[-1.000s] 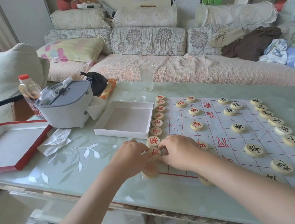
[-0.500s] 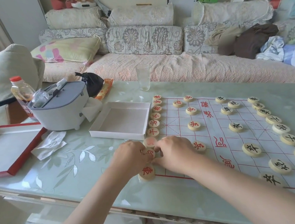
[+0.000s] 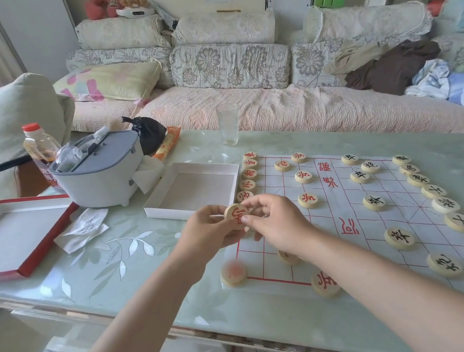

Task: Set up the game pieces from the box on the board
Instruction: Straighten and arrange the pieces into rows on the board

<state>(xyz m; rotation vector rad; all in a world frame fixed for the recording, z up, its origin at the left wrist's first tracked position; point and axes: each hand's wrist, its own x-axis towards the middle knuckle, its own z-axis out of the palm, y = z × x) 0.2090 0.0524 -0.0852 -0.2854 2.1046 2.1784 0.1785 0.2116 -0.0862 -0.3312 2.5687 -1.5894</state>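
Observation:
A white paper board with red grid lines lies on the glass table. Round wooden pieces with red characters line its left edge; black-character pieces line the right side. My left hand and my right hand together hold one red-character piece lifted above the board's left edge, face tilted toward me. Another red piece lies at the near-left corner, and one at the near edge. The empty white box sits just left of the board.
A grey appliance, a bottle and a crumpled tissue stand left of the box. A red-rimmed lid lies at the far left. A drinking glass stands behind the board. A sofa runs along the back.
Both hands rose from the board's left edge, lifting one red piece off the surface and turning its face up toward me. The camera view shifted slightly.

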